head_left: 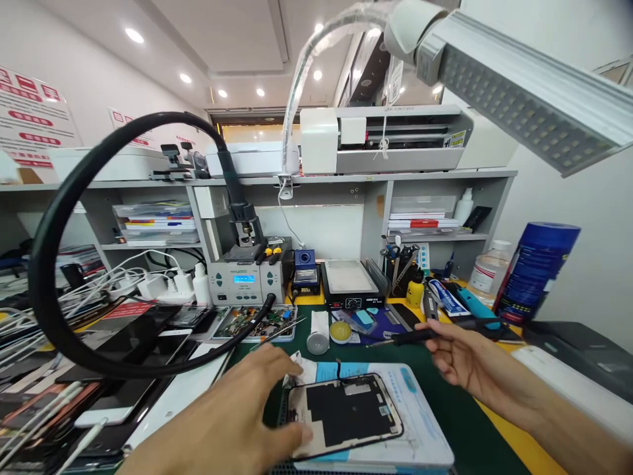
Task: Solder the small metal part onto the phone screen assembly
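A phone screen assembly (pixel 349 412) lies back side up on a blue and white box (pixel 425 422), its flex cable sticking up at the far edge. My left hand (pixel 247 409) spreads over the left end of the screen, thumb and fingers apart. The thumb is at the near edge; I cannot tell whether it touches. Beside its fingertips is a crumpled white tissue (pixel 299 366). To the right, my right hand (pixel 459 356) is closed on a slim black-handled tool (pixel 410 337), whose thin metal tip points left, beyond the screen. Its exact kind is unclear.
Left are stacked phones (pixel 119 389) and white cables. A hot-air station (pixel 244 280), its black hose (pixel 44 264) arching at left, stands behind a tray of boards (pixel 252 323). Tweezers (pixel 279 333), a round tin (pixel 341 331) and a heating plate (pixel 351 280) lie beyond the box. A lamp (pixel 524 86) hangs overhead.
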The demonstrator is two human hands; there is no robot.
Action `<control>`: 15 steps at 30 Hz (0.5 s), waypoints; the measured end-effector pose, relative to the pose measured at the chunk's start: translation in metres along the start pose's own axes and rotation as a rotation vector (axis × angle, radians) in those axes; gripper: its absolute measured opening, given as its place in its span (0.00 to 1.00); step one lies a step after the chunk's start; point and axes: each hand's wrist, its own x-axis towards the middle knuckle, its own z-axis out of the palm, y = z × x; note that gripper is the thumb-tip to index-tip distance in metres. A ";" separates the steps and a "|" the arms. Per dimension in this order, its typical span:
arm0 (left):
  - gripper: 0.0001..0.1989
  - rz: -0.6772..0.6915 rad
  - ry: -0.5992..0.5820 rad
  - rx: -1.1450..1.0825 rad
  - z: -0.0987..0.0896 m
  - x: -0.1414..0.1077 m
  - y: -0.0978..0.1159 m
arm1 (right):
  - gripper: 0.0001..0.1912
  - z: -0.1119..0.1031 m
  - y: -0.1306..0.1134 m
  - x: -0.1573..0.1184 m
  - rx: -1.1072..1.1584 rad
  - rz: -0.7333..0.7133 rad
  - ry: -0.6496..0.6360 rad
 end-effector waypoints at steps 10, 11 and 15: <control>0.25 0.203 -0.073 0.018 0.019 0.011 0.004 | 0.16 -0.003 0.023 -0.027 -0.053 -0.079 0.096; 0.22 0.242 -0.068 0.037 0.022 0.011 -0.001 | 0.16 -0.005 0.025 -0.027 -0.067 -0.090 0.097; 0.27 0.388 0.039 0.131 0.040 0.008 -0.024 | 0.16 -0.011 0.038 -0.029 -0.188 -0.154 0.061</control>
